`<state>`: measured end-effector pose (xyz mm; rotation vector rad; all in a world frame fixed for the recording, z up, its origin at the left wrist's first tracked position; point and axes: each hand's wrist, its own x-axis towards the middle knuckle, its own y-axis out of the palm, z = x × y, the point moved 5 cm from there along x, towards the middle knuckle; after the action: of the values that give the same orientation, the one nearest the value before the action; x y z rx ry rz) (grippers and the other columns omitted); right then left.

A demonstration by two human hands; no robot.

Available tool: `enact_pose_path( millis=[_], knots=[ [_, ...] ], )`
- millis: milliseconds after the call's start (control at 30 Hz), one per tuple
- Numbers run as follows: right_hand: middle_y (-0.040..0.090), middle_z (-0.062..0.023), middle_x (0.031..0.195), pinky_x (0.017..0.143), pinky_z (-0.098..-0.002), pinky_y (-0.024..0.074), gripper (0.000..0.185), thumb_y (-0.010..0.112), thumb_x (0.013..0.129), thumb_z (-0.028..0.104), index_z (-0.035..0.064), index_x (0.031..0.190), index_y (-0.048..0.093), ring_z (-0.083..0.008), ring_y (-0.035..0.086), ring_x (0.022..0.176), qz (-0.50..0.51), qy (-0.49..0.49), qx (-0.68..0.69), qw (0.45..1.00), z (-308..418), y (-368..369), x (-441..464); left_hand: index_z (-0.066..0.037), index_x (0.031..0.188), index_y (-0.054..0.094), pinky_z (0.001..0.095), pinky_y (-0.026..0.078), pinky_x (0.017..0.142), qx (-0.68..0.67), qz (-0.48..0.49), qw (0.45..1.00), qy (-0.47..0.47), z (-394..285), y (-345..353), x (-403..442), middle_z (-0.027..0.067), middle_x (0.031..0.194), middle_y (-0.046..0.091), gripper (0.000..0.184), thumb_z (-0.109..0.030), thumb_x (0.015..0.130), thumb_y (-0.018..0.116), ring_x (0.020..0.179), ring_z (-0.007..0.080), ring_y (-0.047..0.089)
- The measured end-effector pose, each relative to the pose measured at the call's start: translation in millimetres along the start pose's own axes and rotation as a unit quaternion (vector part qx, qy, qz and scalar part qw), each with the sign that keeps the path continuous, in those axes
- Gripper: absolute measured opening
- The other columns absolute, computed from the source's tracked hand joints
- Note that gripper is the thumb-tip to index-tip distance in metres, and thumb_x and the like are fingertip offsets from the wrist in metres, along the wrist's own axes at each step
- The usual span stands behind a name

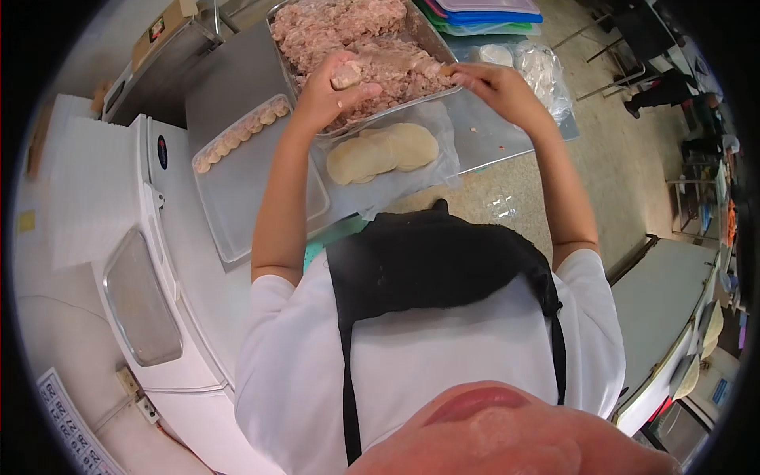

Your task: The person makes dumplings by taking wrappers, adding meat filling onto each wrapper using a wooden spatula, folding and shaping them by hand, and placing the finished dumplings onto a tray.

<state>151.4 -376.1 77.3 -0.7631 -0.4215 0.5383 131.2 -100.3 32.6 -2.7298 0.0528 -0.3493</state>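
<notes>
The wearer's chin (507, 443) lies nearest the camera, with a white shirt (443, 348) and a black apron (435, 261) beyond it. A steel table (233, 79) spreads ahead of the body, and on it sits a deep metal pan (434, 33) heaped with ground-meat filling (340, 28). To the left, partly behind the left forearm, lies a shallow plastic tray (261, 190); one row of shaped dumplings (237, 138) lines its far edge. Two overlapping stacks of round dough wrappers (384, 154) rest on a white plastic sheet (423, 178) against the pan's near side. Their long axis runs crosswise, the right end slightly farther from the body, and the left hand (336, 91) is the nearer of the two to them.

Both hands are over the pan, well apart from each other. The left is cupped, thumb spread away, around a small pale wrapper (346, 75) that seems to carry some filling. The right hand (487, 83) is at the pan's right side, fingertips pinched together on a brown handle (448, 70) that points left toward the wrapper; whether a blade or a stick continues from it cannot be told.
</notes>
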Motion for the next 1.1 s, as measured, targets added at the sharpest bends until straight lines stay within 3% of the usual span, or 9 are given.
enact_pose_path(
  millis=[200, 333, 400, 500, 633, 700, 867, 933, 1100],
  knots=[
    [0.044, 0.0031, 0.065, 0.056, -0.0223, 0.0366, 0.040, 0.046, 0.099, 0.040, 0.0050, 0.103, 0.066, -0.0061, 0.040, 0.063, 0.118, 0.103, 0.150, 0.976, -5, 38, -8, -0.002, 0.146, 0.026, 0.0370, 0.033, 0.107, -0.019, -0.040, 0.998, 0.045, -18, 1, -2, 0.0194, 0.144, 0.040, 0.102, -0.034, 0.068, 0.084, 0.132, 0.0283, 0.040],
    [0.041, 0.0036, 0.063, 0.055, -0.0226, 0.0359, 0.038, 0.047, 0.099, 0.036, 0.0033, 0.103, 0.065, -0.0064, 0.040, 0.062, 0.091, 0.097, 0.220, 0.966, 8, 42, -6, 0.002, 0.148, 0.014, 0.0377, 0.029, 0.110, 0.010, -0.030, 0.999, 0.043, -12, 2, -5, 0.0226, 0.145, 0.036, 0.113, -0.033, 0.067, 0.085, 0.136, 0.0302, 0.034],
    [0.047, 0.0007, 0.064, 0.058, -0.0254, 0.0400, 0.037, 0.048, 0.099, 0.034, 0.0017, 0.103, 0.064, -0.0087, 0.047, 0.064, 0.059, 0.051, 0.189, 0.979, 13, 35, -4, 0.003, 0.148, 0.014, 0.0365, 0.039, 0.101, -0.015, -0.023, 0.999, 0.021, -4, 4, -3, 0.0234, 0.143, 0.038, 0.112, -0.029, 0.067, 0.085, 0.123, 0.0293, 0.047],
    [0.059, -0.0091, 0.073, 0.065, -0.0329, 0.0462, 0.034, 0.048, 0.099, 0.030, 0.0006, 0.106, 0.063, -0.0193, 0.060, 0.075, -0.184, -0.114, 0.021, 0.976, 30, 25, 2, 0.003, 0.148, 0.015, 0.0313, 0.049, 0.081, -0.150, 0.014, 0.986, -0.078, 3, 12, -4, 0.0237, 0.140, 0.041, 0.109, -0.024, 0.068, 0.085, 0.093, 0.0225, 0.060],
    [0.065, -0.0175, 0.098, 0.078, -0.0357, 0.0490, 0.031, 0.053, 0.096, 0.026, 0.0039, 0.116, 0.062, -0.0291, 0.064, 0.094, -0.073, -0.042, -0.158, 0.984, -15, 59, 25, 0.000, 0.148, 0.017, 0.0227, 0.047, 0.054, -0.336, 0.035, 0.937, -0.090, 1, 26, -3, 0.0213, 0.127, 0.053, 0.102, -0.017, 0.071, 0.082, 0.059, 0.0101, 0.054],
    [0.065, -0.0188, 0.105, 0.078, -0.0348, 0.0493, 0.030, 0.055, 0.095, 0.023, 0.0066, 0.118, 0.063, -0.0300, 0.064, 0.096, 0.033, 0.054, -0.224, 0.972, -70, 69, 31, -0.004, 0.147, 0.024, 0.0253, 0.050, 0.063, -0.205, 0.016, 0.978, -0.041, -13, 19, -6, 0.0161, 0.119, 0.059, 0.095, -0.016, 0.073, 0.081, 0.067, 0.0115, 0.057],
    [0.066, -0.0182, 0.109, 0.080, -0.0341, 0.0489, 0.030, 0.059, 0.093, 0.026, 0.0047, 0.114, 0.066, -0.0286, 0.064, 0.094, -0.018, 0.080, 0.065, 0.995, -13, 6, 0, -0.007, 0.129, 0.053, 0.0303, 0.048, 0.084, 0.024, -0.032, 0.986, 0.164, -30, 2, -7, 0.0061, 0.107, 0.067, 0.064, -0.018, 0.072, 0.082, 0.087, 0.0138, 0.060],
    [0.068, -0.0166, 0.105, 0.082, -0.0295, 0.0483, 0.035, 0.059, 0.094, 0.029, 0.0016, 0.113, 0.065, -0.0263, 0.064, 0.092, 0.012, 0.016, 0.136, 0.991, 7, 3, -3, -0.005, 0.117, 0.062, 0.0312, 0.045, 0.090, -0.042, 0.015, 0.995, 0.088, -25, 5, -13, 0.0052, 0.107, 0.067, 0.052, -0.020, 0.071, 0.083, 0.095, 0.0144, 0.060],
    [0.067, -0.0111, 0.092, 0.067, -0.0308, 0.0483, 0.029, 0.060, 0.092, 0.027, 0.0056, 0.110, 0.067, -0.0238, 0.062, 0.076, 0.024, -0.135, -0.065, 0.988, 34, 20, 10, -0.002, 0.102, 0.065, 0.0309, 0.046, 0.085, 0.071, 0.007, 0.997, 0.024, -8, -2, -20, 0.0079, 0.103, 0.067, 0.044, -0.028, 0.071, 0.082, 0.094, 0.0172, 0.062]
  ],
)
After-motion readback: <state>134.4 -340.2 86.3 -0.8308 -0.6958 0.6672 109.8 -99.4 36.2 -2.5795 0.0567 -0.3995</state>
